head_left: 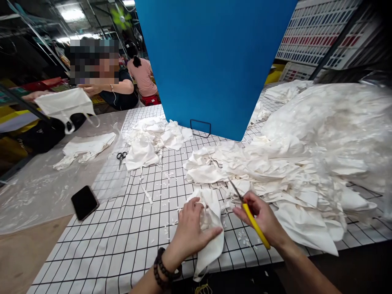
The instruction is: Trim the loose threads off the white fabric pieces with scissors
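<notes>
My left hand (190, 228) grips a white fabric piece (211, 241) at the table's near edge, thumb pressed on the cloth. My right hand (261, 218) is closed on yellow-handled thread snips (250, 218), whose metal blades point up and left toward the fabric's top edge. A big heap of white fabric pieces (306, 163) spreads from beside my right hand to the far right.
The table has a white cover with a black grid (122, 228). A black phone (85, 202) lies at left, black scissors (121, 156) further back, another white fabric pile (150, 141) behind. A blue board (214, 61) stands upright. A person across the table holds white cloth (64, 104).
</notes>
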{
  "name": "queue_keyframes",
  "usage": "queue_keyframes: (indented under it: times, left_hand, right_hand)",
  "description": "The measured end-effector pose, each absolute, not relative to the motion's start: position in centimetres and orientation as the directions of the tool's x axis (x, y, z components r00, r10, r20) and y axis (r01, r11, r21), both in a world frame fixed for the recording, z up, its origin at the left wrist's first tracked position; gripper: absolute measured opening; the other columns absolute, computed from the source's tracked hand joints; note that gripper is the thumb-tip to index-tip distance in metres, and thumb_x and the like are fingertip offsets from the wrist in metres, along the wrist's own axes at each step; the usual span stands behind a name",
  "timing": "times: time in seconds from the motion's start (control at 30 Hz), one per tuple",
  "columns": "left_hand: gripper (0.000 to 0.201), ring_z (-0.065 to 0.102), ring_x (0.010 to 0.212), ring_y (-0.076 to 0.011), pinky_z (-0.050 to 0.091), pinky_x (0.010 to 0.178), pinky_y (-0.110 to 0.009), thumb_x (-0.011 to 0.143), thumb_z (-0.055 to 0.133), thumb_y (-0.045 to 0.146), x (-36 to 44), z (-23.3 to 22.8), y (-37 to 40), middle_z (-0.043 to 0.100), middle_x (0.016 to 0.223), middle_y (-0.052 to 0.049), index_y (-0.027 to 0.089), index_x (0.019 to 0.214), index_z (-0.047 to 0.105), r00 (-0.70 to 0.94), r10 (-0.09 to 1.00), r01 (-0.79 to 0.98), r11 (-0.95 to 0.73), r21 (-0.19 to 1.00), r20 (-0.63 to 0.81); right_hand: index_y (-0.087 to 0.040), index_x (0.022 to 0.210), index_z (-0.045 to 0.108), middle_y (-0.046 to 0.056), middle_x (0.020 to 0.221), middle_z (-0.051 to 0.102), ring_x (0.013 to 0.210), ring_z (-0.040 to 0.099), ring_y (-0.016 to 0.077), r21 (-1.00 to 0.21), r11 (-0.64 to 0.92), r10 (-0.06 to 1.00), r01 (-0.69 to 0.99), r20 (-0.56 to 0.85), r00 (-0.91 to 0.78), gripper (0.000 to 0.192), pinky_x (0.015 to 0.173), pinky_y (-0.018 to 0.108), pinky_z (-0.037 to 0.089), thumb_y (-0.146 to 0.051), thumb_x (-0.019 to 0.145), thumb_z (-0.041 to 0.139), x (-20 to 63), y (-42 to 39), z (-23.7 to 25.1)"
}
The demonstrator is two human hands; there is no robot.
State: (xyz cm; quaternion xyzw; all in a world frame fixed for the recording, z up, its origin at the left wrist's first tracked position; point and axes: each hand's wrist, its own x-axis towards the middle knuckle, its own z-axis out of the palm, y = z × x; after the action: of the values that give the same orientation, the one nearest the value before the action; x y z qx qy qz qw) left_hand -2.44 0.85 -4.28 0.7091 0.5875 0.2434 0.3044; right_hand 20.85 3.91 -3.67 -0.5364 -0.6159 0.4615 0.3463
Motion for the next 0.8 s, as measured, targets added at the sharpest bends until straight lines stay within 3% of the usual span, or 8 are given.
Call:
queue_keyframes:
  times: [0.07, 0.2, 0.27, 0.4, 0.5, 0.57, 0.7, 0.8]
  left_hand:
    - [0.070, 0.043, 0.119, -0.0385, 0.037, 0.096, -0.054, 0.065, 0.076, 0.049, -1.7, -6.4, 0.7, 0.049, 0.131, -0.017, 0.018, 0.124, 0.053, 0.146, 0.988, 0.828, -0.096, 0.552, -0.046]
    - [0.026, 0.059, 0.089, -0.0241, 0.048, 0.076, -0.034, 0.069, 0.066, 0.016, -2.5, -7.8, 2.2, 0.063, 0.100, -0.008, 0.017, 0.096, 0.063, 0.181, 0.964, 0.872, -0.066, 0.485, -0.195]
    - [0.020, 0.061, 0.080, -0.0195, 0.049, 0.069, -0.028, 0.066, 0.065, 0.010, -4.9, -6.2, 4.5, 0.065, 0.090, -0.005, 0.018, 0.084, 0.062, 0.160, 0.964, 0.868, -0.034, 0.495, -0.214]
    - [0.018, 0.061, 0.085, -0.0244, 0.049, 0.073, -0.033, 0.078, 0.053, 0.018, -13.0, 0.3, 12.4, 0.063, 0.094, -0.010, 0.014, 0.095, 0.057, -0.118, 0.992, 0.911, 0.124, 0.392, -0.040]
    - [0.034, 0.052, 0.109, -0.0341, 0.043, 0.090, -0.043, 0.081, 0.053, 0.025, -18.1, 5.0, 18.8, 0.055, 0.116, -0.020, 0.008, 0.110, 0.053, -0.262, 0.942, 0.948, 0.211, 0.238, 0.209]
    - [0.050, 0.047, 0.117, -0.0398, 0.040, 0.094, -0.047, 0.079, 0.061, 0.033, -19.0, 6.5, 21.7, 0.048, 0.125, -0.026, 0.004, 0.118, 0.050, -0.287, 0.932, 0.956, 0.262, 0.133, 0.223]
    - [0.049, 0.045, 0.114, -0.0512, 0.037, 0.088, -0.062, 0.077, 0.065, 0.042, -13.6, 4.3, 22.5, 0.043, 0.129, -0.033, 0.002, 0.105, 0.058, -0.156, 0.985, 0.982, 0.146, 0.115, 0.079]
    - [0.032, 0.054, 0.109, -0.0365, 0.043, 0.088, -0.048, 0.091, 0.048, 0.036, -6.3, -0.1, 20.5, 0.053, 0.123, -0.022, 0.010, 0.104, 0.062, 0.096, 0.995, 0.975, -0.096, 0.202, 0.010]
  right_hand:
    - [-0.023, 0.075, 0.041, -0.006, 0.064, 0.045, 0.058, 0.043, 0.0115, -0.953, -0.063, 0.993, 0.297, -0.090, -0.080, 0.034, 0.053, 0.023, 0.036, -0.041, 0.076, 0.070, 22.1, 4.5, -5.1]
    - [-0.022, 0.073, 0.044, -0.005, 0.062, 0.050, 0.057, 0.046, 0.0127, -0.920, -0.136, 0.991, 0.367, -0.128, 0.044, 0.037, 0.053, 0.024, 0.038, -0.044, 0.070, 0.074, 23.6, 5.3, -6.8]
    - [-0.022, 0.074, 0.047, -0.004, 0.063, 0.055, 0.057, 0.049, 0.0137, -0.887, -0.155, 0.988, 0.435, -0.136, 0.076, 0.035, 0.054, 0.025, 0.040, -0.044, 0.069, 0.073, 23.7, 5.4, -7.0]
    - [-0.022, 0.076, 0.048, -0.002, 0.067, 0.062, 0.061, 0.055, 0.0156, -0.858, -0.131, 0.991, 0.498, -0.127, 0.043, 0.029, 0.058, 0.027, 0.044, -0.041, 0.071, 0.070, 23.5, 5.4, -7.4]
    - [-0.023, 0.075, 0.047, -0.003, 0.065, 0.061, 0.059, 0.054, 0.0150, -0.859, -0.085, 0.995, 0.504, -0.097, 0.003, 0.028, 0.057, 0.026, 0.044, -0.042, 0.073, 0.067, 23.1, 5.2, -7.7]
    - [-0.023, 0.074, 0.047, -0.004, 0.063, 0.058, 0.057, 0.053, 0.0147, -0.850, -0.070, 0.996, 0.522, -0.090, -0.013, 0.028, 0.055, 0.026, 0.043, -0.044, 0.074, 0.066, 22.6, 5.1, -7.6]
    - [-0.023, 0.074, 0.046, -0.004, 0.061, 0.055, 0.058, 0.052, 0.0148, -0.841, -0.057, 0.996, 0.539, -0.083, -0.025, 0.026, 0.055, 0.025, 0.042, -0.041, 0.075, 0.065, 21.7, 4.8, -6.9]
    - [-0.023, 0.074, 0.045, -0.004, 0.062, 0.055, 0.059, 0.052, 0.0150, -0.842, -0.056, 0.997, 0.536, -0.076, -0.014, 0.026, 0.056, 0.026, 0.043, -0.040, 0.075, 0.065, 21.4, 4.7, -6.7]
